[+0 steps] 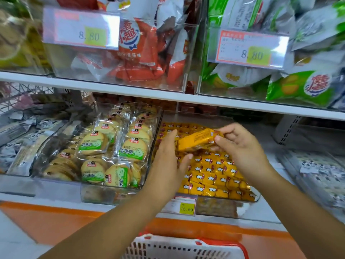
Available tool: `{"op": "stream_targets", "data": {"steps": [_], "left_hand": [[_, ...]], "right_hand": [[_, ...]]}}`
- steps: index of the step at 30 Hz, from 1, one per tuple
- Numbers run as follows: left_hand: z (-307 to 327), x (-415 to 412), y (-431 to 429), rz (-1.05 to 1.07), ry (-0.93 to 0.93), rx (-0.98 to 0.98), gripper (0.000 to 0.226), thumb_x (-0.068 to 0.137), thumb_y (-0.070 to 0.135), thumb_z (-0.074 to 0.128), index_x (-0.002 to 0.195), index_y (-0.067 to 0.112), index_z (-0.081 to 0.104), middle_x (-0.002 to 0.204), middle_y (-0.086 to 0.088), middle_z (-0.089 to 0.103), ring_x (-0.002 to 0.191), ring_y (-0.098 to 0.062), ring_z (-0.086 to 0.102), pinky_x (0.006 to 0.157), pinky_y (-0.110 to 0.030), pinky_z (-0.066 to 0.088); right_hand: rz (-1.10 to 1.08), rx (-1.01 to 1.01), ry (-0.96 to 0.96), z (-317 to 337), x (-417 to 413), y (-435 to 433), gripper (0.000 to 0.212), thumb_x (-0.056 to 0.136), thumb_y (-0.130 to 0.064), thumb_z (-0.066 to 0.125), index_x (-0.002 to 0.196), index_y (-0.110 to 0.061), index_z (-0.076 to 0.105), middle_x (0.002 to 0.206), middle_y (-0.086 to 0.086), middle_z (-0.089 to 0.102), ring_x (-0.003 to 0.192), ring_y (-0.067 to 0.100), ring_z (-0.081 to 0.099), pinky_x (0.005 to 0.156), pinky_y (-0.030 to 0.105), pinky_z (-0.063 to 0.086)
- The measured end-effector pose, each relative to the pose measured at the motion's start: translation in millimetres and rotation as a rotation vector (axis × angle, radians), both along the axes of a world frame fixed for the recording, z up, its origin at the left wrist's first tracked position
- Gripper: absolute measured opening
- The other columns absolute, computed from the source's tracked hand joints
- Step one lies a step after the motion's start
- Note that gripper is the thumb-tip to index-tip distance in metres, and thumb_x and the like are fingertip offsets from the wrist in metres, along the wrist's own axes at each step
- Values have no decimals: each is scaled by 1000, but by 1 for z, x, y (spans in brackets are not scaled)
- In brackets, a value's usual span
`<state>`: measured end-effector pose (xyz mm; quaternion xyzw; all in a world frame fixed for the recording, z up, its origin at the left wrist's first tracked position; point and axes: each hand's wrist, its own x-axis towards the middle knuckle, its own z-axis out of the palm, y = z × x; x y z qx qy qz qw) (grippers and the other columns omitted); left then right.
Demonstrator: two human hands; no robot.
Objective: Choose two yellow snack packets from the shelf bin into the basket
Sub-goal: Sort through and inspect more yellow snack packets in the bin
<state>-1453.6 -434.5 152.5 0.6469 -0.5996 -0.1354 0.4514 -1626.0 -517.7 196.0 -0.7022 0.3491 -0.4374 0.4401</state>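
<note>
Packet (196,140) pinched by right hand (240,144) above bin (216,207), left hand (168,157) straight-fingered beside, basket (186,242) below

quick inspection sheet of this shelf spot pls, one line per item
surface: white shelf ledge carrying clear bins
job's things: yellow packet held above the yellow packet bin; basket below, only its rim in view
clutter: biscuit bin to the left; price tag reading 15.80
grips: right hand pinches the yellow packet; left hand open at its other end
cables: nothing seen
surroundings: upper shelf bins of red packets and green packets
</note>
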Motion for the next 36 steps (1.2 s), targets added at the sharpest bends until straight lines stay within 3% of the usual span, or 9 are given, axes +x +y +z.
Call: {"op": "stream_targets", "data": {"steps": [3,8,11,15,19,21,25,33,36], "left_hand": [[6,4,8,-114,2,39,42,98,35,58,138,33,46,101,16,66,78,11,58,61,-9,43],[16,10,22,-179,72,48,36,86,40,72,106,62,51,83,15,73,72,-1,67,57,-17,52],[18,7,26,-213,186,56,38,85,32,76,103,58,55,77,11,75,59,-3,68,51,-16,50],[20,7,28,-290,466,92,41,82,15,80,109,41,61,105,7,71,79,-21,75,58,-26,57],[20,15,29,-370,741,100,30,80,9,77,106,15,63,104,0,75,92,-31,75,66,-27,59],[19,19,29,-381,824,81,24,75,13,76,99,13,70,103,-3,76,93,-31,74,69,-26,60],[18,24,24,-390,862,60,19,80,11,67,91,20,79,103,-11,76,94,-32,74,71,-25,60],[17,30,19,-474,836,100,40,80,11,68,120,13,68,113,-12,74,104,-31,72,82,-29,59],[19,25,19,-402,802,57,27,88,6,65,111,18,71,99,-11,77,95,-29,74,74,-26,60]], "right_hand": [[35,130,-146,-7,-20,22,16,96,-6,59,93,-21,62,99,5,76,86,20,74,75,25,59],[81,327,-310,-17,-36,41,18,89,-1,62,95,-18,63,100,14,76,86,29,75,69,32,61],[99,335,-297,-19,-35,48,30,83,-22,73,105,-12,56,95,14,75,87,37,74,65,32,60],[39,285,-281,-22,-32,52,42,69,-26,75,104,-12,57,101,13,75,88,34,74,70,28,60],[79,352,-394,-23,-34,49,33,70,-14,74,99,-5,61,106,17,74,95,33,73,75,28,60],[126,393,-427,-23,-35,46,30,72,-10,72,100,-2,63,107,18,74,98,32,73,74,27,60],[165,428,-423,-23,-36,41,37,78,-10,65,112,4,61,110,21,73,100,34,72,76,29,61],[231,458,-427,-25,-41,31,41,85,-12,59,125,0,59,117,23,70,105,38,70,78,28,60],[228,454,-409,-26,-43,29,47,84,-9,60,130,-2,56,115,25,70,104,37,71,77,27,60]]}}
